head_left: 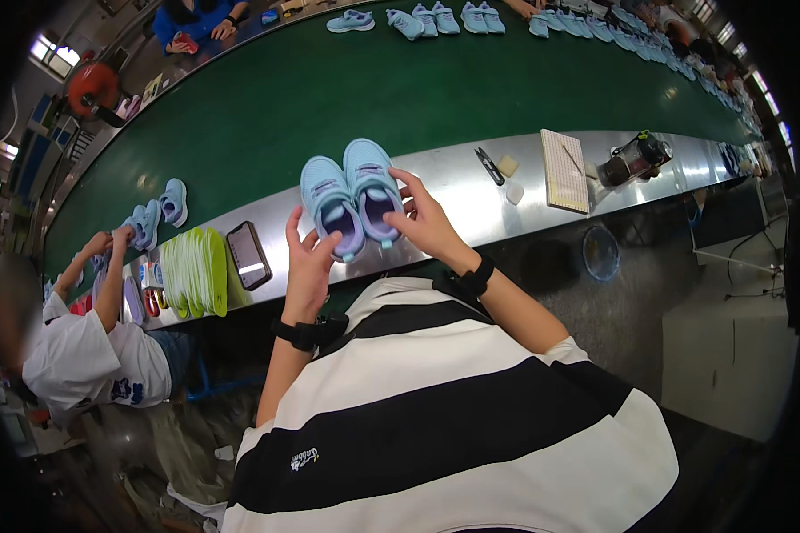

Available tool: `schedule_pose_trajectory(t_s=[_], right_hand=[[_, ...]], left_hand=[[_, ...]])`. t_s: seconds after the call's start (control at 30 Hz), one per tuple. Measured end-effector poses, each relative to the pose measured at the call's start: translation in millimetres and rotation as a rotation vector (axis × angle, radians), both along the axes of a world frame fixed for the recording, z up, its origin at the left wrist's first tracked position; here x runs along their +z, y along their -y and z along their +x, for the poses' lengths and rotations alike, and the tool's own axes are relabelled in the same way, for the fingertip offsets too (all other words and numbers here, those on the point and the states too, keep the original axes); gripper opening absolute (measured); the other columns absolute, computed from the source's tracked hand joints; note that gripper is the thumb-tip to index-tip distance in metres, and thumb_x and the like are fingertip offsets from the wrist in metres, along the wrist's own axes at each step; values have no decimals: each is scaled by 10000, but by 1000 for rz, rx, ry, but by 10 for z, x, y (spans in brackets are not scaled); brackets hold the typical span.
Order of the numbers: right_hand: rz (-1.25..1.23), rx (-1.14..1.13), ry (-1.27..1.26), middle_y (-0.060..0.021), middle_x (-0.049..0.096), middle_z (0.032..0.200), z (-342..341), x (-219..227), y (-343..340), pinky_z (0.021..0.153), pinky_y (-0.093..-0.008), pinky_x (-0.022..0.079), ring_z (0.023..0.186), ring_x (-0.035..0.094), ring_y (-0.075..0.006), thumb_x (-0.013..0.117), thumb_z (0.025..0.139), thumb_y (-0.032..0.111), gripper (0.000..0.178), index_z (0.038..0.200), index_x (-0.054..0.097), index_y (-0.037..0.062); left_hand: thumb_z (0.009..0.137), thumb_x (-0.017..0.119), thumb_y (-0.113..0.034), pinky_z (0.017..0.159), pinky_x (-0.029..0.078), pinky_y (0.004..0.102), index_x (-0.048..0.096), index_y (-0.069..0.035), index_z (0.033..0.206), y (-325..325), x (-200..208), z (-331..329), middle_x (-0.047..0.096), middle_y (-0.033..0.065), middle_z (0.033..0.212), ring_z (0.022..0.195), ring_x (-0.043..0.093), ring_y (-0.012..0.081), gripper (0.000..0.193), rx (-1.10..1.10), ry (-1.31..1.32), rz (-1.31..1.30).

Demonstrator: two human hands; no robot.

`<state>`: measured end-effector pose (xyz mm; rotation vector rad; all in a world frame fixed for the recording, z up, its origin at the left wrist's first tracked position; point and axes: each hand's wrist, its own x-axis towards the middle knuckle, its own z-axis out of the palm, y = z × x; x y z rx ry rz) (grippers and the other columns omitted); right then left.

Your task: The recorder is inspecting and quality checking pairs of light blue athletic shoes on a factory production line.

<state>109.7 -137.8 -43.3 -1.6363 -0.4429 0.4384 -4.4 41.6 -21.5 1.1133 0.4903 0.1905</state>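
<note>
Two light blue sneakers with lilac linings lie side by side in front of me, toes pointing away, over the metal edge of the bench. My left hand (311, 258) grips the left sneaker (326, 188) at its heel, thumb at the collar opening. Around the heel and outer side of the right sneaker (366, 169) my right hand (428, 218) is closed, its thumb at the opening. The sneakers' undersides are hidden, so I cannot tell whether they rest on the surface.
A phone (249, 255) and a stack of lime-green insole-shaped pieces (194, 274) lie at left, near a co-worker (107, 346). Thread snips (489, 166), a notepad (564, 171) and a bottle (636, 160) lie right. More blue sneakers (436, 19) line the green belt's (267, 115) far side.
</note>
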Motion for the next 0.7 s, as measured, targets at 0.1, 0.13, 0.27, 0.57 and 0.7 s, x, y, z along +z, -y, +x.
schedule_pose_trajectory(t_s=[0.1, 0.13, 0.27, 0.57, 0.7], right_hand=[[80, -15, 388, -119, 528, 1129, -57, 47, 42, 768, -297, 461, 909, 555, -185, 650, 761, 85, 671, 1388, 414, 106], [125, -48, 529, -147, 514, 1161, -74, 66, 31, 837, -333, 456, 988, 543, -250, 667, 733, 63, 696, 1382, 421, 115], [219, -95, 744, -189, 482, 1236, -55, 112, -14, 928, -393, 448, 1099, 520, -356, 700, 682, -16, 752, 1367, 430, 137], [185, -102, 709, -143, 512, 1211, -47, 85, -94, 828, -335, 449, 1007, 528, -248, 680, 696, 21, 726, 1368, 408, 61], [-109, 15, 14, -182, 572, 1132, -64, 13, 34, 801, -327, 471, 924, 570, -232, 729, 785, 242, 733, 1398, 386, 32]], left_hand=[[793, 644, 77, 958, 454, 335, 177, -95, 1457, 55, 28, -39, 425, 138, 1275, 1177, 505, 239, 830, 20, 258, 296], [781, 662, 86, 1016, 417, 362, 188, -93, 1456, 40, 5, -59, 364, 146, 1346, 1225, 474, 251, 845, 19, 334, 355], [776, 727, 22, 1060, 362, 387, 212, -87, 1454, -69, -84, -9, 358, 145, 1391, 1259, 453, 254, 858, 50, 486, 522], [762, 766, -37, 1010, 420, 365, 208, -80, 1447, -69, -40, -24, 380, 123, 1330, 1203, 474, 234, 885, 60, 406, 415], [869, 699, -147, 951, 462, 359, 200, -73, 1480, -169, -454, -44, 431, 130, 1287, 1172, 489, 232, 792, -181, 57, 358]])
